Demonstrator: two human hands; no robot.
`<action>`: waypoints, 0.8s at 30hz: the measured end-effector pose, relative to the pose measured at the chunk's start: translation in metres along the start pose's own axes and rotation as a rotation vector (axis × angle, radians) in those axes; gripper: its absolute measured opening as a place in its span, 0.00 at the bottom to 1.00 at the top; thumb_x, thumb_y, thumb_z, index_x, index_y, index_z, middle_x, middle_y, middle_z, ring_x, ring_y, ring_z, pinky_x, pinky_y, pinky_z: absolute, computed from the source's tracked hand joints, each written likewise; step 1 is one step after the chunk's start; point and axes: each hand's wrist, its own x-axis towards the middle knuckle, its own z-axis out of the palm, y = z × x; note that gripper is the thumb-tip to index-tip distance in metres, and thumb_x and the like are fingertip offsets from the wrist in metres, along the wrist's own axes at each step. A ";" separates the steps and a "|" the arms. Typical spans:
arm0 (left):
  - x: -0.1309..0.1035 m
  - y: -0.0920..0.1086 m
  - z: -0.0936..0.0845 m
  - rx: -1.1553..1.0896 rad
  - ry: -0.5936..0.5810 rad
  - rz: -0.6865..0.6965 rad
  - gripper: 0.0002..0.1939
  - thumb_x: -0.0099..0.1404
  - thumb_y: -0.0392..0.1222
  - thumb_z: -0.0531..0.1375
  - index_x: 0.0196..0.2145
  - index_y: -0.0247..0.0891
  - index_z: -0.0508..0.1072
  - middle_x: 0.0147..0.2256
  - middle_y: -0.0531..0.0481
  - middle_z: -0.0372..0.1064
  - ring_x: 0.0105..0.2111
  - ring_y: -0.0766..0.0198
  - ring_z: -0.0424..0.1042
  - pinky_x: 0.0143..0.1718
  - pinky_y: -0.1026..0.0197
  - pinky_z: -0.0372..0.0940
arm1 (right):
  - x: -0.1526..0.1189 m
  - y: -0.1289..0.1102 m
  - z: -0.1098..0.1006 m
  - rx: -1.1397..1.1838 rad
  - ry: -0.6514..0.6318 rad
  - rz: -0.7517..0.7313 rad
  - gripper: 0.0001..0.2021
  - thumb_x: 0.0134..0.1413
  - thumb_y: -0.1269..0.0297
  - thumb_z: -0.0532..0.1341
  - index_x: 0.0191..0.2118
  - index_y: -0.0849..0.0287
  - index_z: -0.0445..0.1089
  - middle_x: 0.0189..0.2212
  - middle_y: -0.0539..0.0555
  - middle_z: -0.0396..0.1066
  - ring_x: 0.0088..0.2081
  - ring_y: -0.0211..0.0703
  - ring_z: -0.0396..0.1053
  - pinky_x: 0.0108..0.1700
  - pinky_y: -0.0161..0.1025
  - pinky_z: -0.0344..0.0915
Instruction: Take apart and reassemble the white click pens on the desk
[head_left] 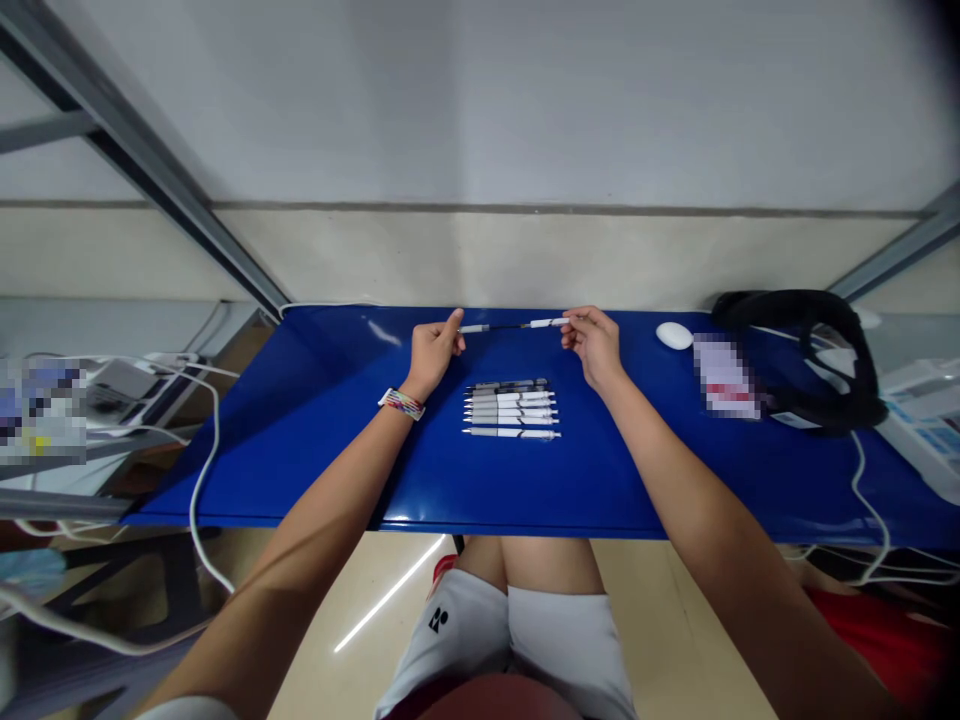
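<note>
My left hand (433, 358) is closed on the grey-and-white front barrel (474, 329) of a pen, pinching it near its left end. Between the fingers of my right hand (596, 348) is the white rear barrel (547, 323). The two parts are apart, and a thin dark refill (510, 326) spans the gap between them. Which part the refill sits in, I cannot tell. Below my hands, several pens (511, 410) lie side by side on the blue table (315, 430), tips to the left. Most are white with grey grips; the top one is darker.
To the right are a white oval object (674, 335), a blurred-out card or packet (726, 376) and a black headset-like strap (844, 350). A white cable (214, 440) hangs over the left edge. Behind the table rises a wall (525, 255), with metal posts at both sides.
</note>
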 end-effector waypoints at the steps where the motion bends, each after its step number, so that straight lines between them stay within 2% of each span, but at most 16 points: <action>1: 0.000 0.000 0.000 0.003 -0.004 0.005 0.37 0.74 0.66 0.60 0.15 0.39 0.75 0.13 0.50 0.65 0.17 0.68 0.65 0.26 0.62 0.60 | 0.000 0.000 0.000 -0.002 0.000 0.000 0.02 0.55 0.68 0.66 0.34 0.56 0.76 0.23 0.48 0.73 0.22 0.36 0.69 0.27 0.33 0.65; 17: 0.001 -0.004 0.001 -0.003 0.013 0.009 0.38 0.72 0.70 0.60 0.15 0.39 0.74 0.13 0.50 0.64 0.16 0.68 0.64 0.25 0.61 0.58 | 0.000 0.000 0.000 -0.065 -0.024 0.004 0.03 0.57 0.64 0.68 0.35 0.54 0.74 0.24 0.47 0.72 0.24 0.36 0.69 0.28 0.34 0.66; 24: 0.001 -0.004 0.002 -0.008 0.014 0.001 0.36 0.74 0.67 0.60 0.16 0.39 0.75 0.14 0.50 0.65 0.17 0.69 0.64 0.26 0.61 0.60 | 0.000 0.002 0.001 -0.052 -0.010 0.003 0.01 0.57 0.66 0.66 0.35 0.55 0.75 0.24 0.47 0.72 0.24 0.36 0.69 0.28 0.33 0.65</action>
